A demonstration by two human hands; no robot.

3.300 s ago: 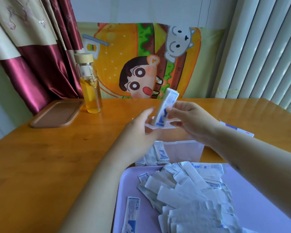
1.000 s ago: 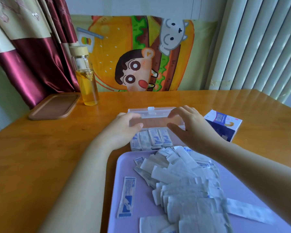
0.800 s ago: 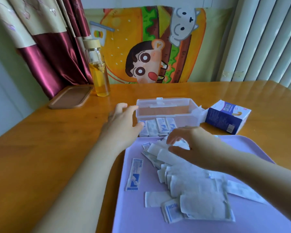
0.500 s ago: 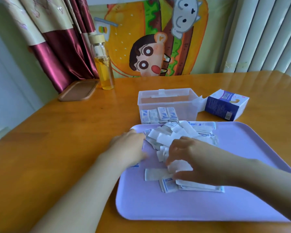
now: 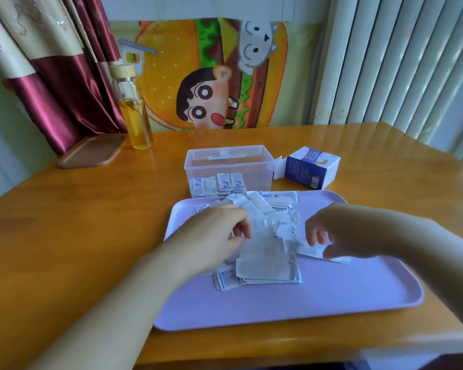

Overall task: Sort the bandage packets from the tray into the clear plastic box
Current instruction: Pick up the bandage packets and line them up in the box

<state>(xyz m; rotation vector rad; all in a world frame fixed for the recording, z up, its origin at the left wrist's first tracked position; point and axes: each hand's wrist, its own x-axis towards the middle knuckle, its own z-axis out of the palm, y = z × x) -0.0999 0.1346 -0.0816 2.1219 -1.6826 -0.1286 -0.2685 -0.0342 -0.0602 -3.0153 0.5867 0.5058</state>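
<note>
Bandage packets (image 5: 267, 252): loose overlapping heap, white with blue print, in the centre of the frame. The heap lies on the far-left part of the lavender tray (image 5: 332, 295).

Left hand (image 5: 211, 236): palm down on the heap's left edge, fingers curled onto the packets. A pinch on any single packet cannot be told, since the fingertips are blurred.

Right hand (image 5: 342, 231): palm down at the heap's right edge, fingers bent downward, thumb low beside a packet that sticks out to the right. Grip or mere touch cannot be told.

Clear plastic box (image 5: 229, 158): lid off, just above the tray's far edge in the frame. A row of packets in the box (image 5: 217, 184) stands on end against its near wall, toward the left side.

Blue carton (image 5: 312, 168): just right of the box, flap open toward it.

Wooden table (image 5: 64, 236): carries all of the above.

Upper left of the frame: glass bottle (image 5: 134, 110) with yellow liquid and a pale cap; a brown tray (image 5: 91, 152) just left of it; a red and cream curtain (image 5: 51, 76) behind both.

Upper centre: cartoon burger cloth (image 5: 211, 76) behind the table's far edge.

Upper right: vertical blinds (image 5: 398, 62).
</note>
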